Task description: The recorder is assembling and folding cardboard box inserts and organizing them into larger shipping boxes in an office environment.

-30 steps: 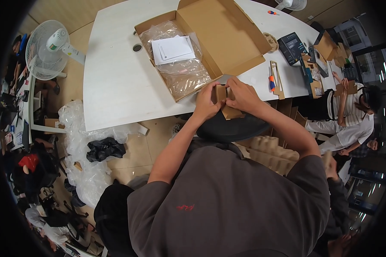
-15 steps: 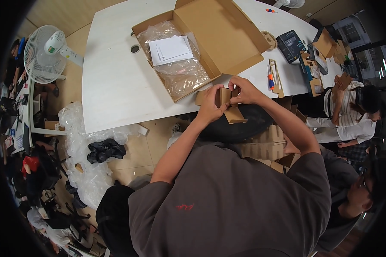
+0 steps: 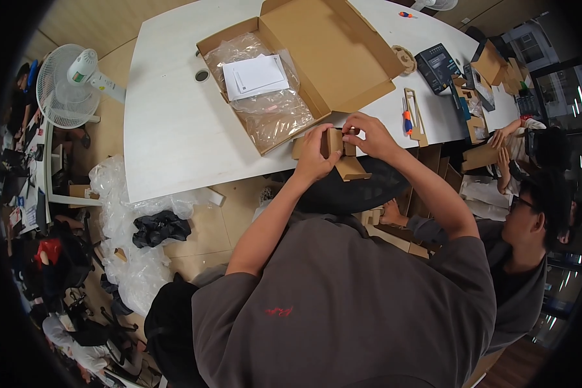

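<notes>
A small brown cardboard box (image 3: 352,170) with its flaps spread is held over the table's near edge. My left hand (image 3: 312,158) grips its left side, thumb across the front. Fingers bent, my right hand (image 3: 370,138) pinches at the upper right part of the same box. What lies inside the small box, if anything, is hidden by the flaps and fingers. Just beyond my hands lies a large open cardboard box (image 3: 343,55), holding clear plastic wrap (image 3: 281,123) and white papers (image 3: 255,76).
The white table (image 3: 168,116) carries an orange-and-blue screwdriver (image 3: 407,123), a cardboard strip, a dark box (image 3: 438,68) and several opened cartons at the right. A white fan (image 3: 71,84) stands left. Plastic wrap (image 3: 129,258) covers floor at lower left. Co-workers are close on my right.
My hands and the small box have shifted slightly up. My right fingers have moved a little on the box's top. At right, a co-worker has leaned in, and a moulded tray has mostly left view.
</notes>
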Motion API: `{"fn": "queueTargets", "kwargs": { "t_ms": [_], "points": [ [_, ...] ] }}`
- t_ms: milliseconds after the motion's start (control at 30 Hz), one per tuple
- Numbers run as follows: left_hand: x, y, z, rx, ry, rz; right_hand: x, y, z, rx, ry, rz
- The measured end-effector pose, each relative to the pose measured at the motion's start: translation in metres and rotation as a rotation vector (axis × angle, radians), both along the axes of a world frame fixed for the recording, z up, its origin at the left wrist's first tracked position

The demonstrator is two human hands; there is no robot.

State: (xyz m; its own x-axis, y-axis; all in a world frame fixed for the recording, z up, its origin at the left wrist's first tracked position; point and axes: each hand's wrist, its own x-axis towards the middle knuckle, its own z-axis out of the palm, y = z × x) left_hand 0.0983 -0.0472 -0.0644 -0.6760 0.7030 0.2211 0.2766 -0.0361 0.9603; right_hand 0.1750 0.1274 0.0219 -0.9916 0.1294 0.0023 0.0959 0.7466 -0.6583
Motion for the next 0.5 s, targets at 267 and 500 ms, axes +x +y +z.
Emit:
{"fn": "queueTargets", "kwargs": {
  "t_ms": [267,500],
  "points": [
    [0.002,-0.001,0.002,0.001,0.01,-0.01,-0.009,0.011,-0.007,-0.051,0.024,0.13],
    [0.001,0.001,0.002,0.001,0.014,-0.017,-0.008,0.01,-0.014,-0.196,-0.001,0.084]
  ]
}}
